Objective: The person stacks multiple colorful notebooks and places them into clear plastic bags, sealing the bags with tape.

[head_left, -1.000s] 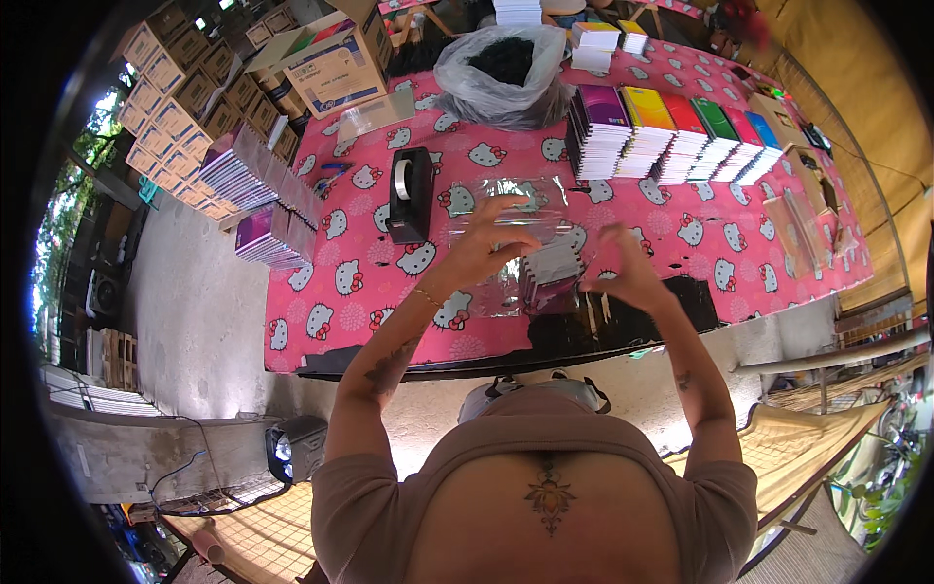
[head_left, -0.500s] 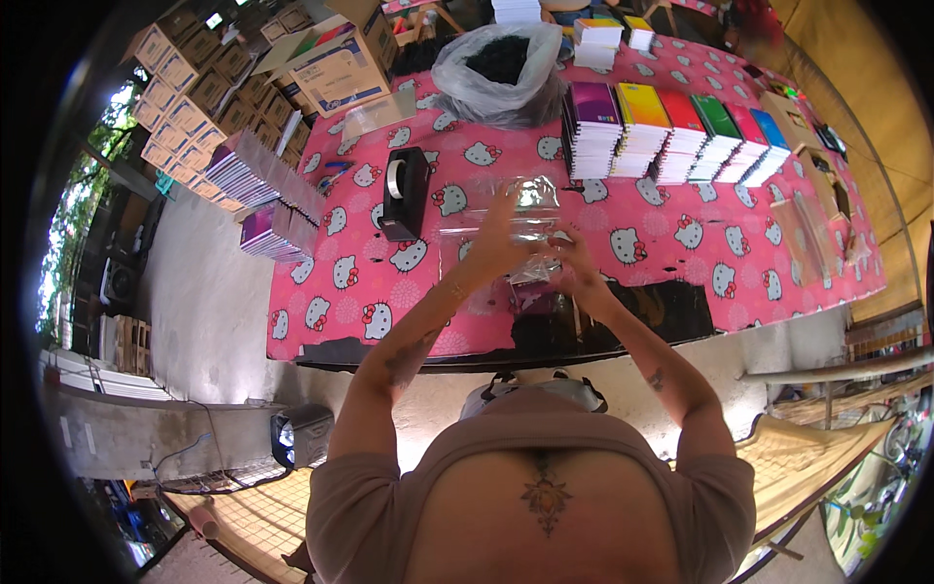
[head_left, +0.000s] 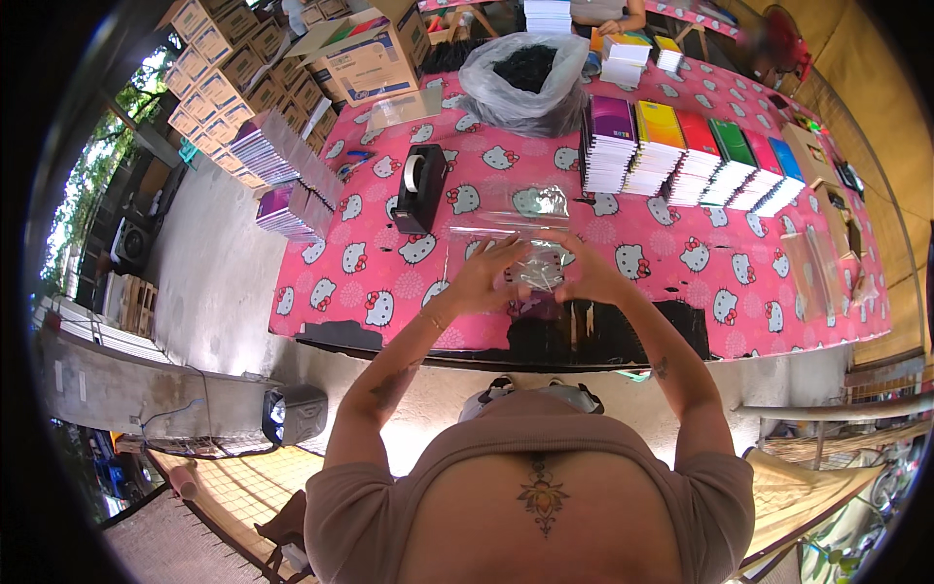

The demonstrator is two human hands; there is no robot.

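A clear plastic sleeve point(head_left: 542, 265), shiny with reflections, lies at the table's near side between my two hands. My left hand point(head_left: 489, 276) is at its left edge, fingers stretched out and thumb apart. At the right edge my right hand point(head_left: 592, 274) curves around it in the same way, index finger reaching over the top and thumb below. Both hands seem to touch the plastic; a firm grip cannot be made out. Something purple shows just under the sleeve, its kind unclear. More clear plastic point(head_left: 530, 202) lies flat just beyond my fingers.
A black tape dispenser point(head_left: 420, 190) stands left of my hands. Stacks of coloured spiral notebooks point(head_left: 662, 146) line the right. Farther back are a plastic bag of black material point(head_left: 525, 83) and an open carton point(head_left: 365, 68). Wrapped notebooks point(head_left: 292, 209) sit at the left edge. Another person's hand point(head_left: 611, 26) is far back.
My left hand has drawn back toward me from the far plastic, and my right hand has opened wider. The view has shifted slightly. A person's arm has appeared at the far notebooks.
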